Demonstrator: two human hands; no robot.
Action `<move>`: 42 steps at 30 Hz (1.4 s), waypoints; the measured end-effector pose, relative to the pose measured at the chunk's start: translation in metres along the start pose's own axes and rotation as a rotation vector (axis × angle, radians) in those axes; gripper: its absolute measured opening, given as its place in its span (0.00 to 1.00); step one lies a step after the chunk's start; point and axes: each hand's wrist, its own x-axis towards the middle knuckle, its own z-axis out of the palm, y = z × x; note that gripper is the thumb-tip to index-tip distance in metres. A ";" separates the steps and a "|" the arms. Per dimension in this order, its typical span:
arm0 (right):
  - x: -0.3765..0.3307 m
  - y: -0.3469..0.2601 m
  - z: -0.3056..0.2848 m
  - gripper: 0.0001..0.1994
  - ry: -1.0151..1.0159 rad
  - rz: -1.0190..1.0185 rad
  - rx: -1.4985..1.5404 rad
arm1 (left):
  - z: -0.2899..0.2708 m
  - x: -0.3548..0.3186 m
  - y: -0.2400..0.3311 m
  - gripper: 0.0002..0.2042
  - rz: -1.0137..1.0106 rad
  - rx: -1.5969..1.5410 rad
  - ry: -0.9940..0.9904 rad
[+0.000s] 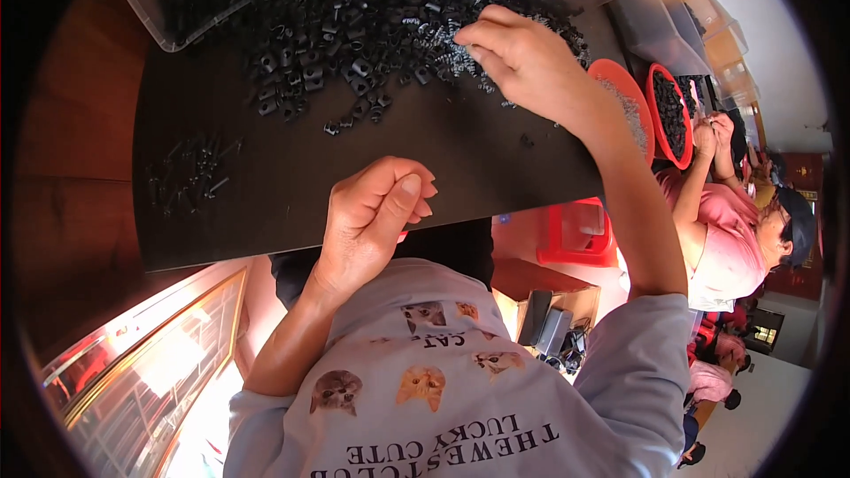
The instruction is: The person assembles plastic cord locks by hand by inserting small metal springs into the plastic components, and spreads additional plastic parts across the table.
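My left hand [376,221] is closed above the near edge of the dark table [398,155], thumb pressed against curled fingers. Whatever it may hold is hidden. Farther off, my right hand [527,57] reaches down to a heap of small silvery metal pieces [452,49] that look like springs. Its thumb and fingers are pinched together at the heap; I cannot make out anything between them. Beside the silvery heap spreads a large pile of small black plastic parts [310,53]. Several thin dark pins [190,173] lie scattered on the table's left side.
A clear plastic bin [168,40] lies at the far left. On the right are a red bowl [624,88] of small greyish pieces and a red basket [668,93] of black parts. A co-worker in pink [722,235] sits beyond. A red stool [575,252] stands below the table.
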 end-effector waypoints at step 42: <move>-0.048 -0.089 0.031 0.10 0.299 -0.041 0.723 | -0.001 0.004 0.010 0.20 -0.110 -0.169 0.029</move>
